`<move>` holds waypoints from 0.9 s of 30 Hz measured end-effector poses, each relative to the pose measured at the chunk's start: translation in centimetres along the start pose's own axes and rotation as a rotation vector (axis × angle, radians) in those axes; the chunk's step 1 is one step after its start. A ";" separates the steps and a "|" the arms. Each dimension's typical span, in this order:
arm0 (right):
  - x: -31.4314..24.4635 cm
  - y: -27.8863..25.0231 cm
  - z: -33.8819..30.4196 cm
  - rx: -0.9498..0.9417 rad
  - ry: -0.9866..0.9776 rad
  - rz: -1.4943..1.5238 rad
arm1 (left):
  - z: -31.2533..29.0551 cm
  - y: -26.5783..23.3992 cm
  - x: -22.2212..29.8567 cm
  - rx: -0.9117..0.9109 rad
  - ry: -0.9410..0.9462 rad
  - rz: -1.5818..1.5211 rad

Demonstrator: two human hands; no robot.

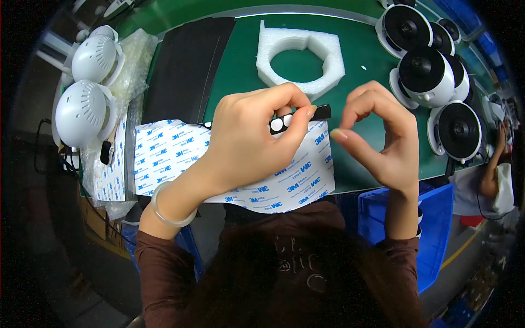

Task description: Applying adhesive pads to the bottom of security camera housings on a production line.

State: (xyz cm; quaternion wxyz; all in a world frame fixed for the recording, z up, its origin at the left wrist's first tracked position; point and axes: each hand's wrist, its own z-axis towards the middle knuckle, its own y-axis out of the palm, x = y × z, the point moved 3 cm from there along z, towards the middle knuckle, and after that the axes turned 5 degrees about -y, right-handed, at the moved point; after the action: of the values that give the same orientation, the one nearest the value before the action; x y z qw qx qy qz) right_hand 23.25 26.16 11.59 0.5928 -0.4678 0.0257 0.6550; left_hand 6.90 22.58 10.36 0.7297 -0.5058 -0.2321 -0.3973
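My left hand (pixel 249 134) is closed, its thumb and index finger pinching a narrow black strip (pixel 322 112) that carries white round pads (pixel 278 124). Below it lies a white backing sheet (pixel 290 186) with blue print, on the bench's front edge. Just right of the strip's end, my right hand (pixel 385 134) is raised, its thumb and index fingertips brought together in a pinch. Whether anything small is between those tips I cannot make out. Part of the strip is hidden behind my left fingers.
A white foam ring block (pixel 333 63) stands beyond my hands on the green bench (pixel 240 71). Black sheets (pixel 183 65) lie to the left. White rounded devices (pixel 82 115) sit on bubble wrap (pixel 136 60); several black-fronted ones (pixel 459 131) crowd the right. A blue bin (pixel 437 218) is below.
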 end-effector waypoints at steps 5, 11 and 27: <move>-0.7 0.5 -0.3 0.059 0.042 -0.091 | -0.1 -0.1 0.3 0.010 0.023 0.006; -0.8 0.5 -0.3 0.002 0.017 -0.081 | -0.1 -0.1 0.4 0.024 0.065 0.030; -0.5 1.1 -0.2 0.128 -0.116 -0.212 | -0.2 -0.2 0.2 0.004 0.145 0.030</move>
State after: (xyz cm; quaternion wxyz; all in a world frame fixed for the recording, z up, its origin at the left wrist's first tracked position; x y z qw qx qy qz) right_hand 22.36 25.31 11.25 0.6878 -0.3906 -0.0163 0.6116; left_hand 6.80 22.33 10.56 0.7512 -0.4778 -0.1720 -0.4216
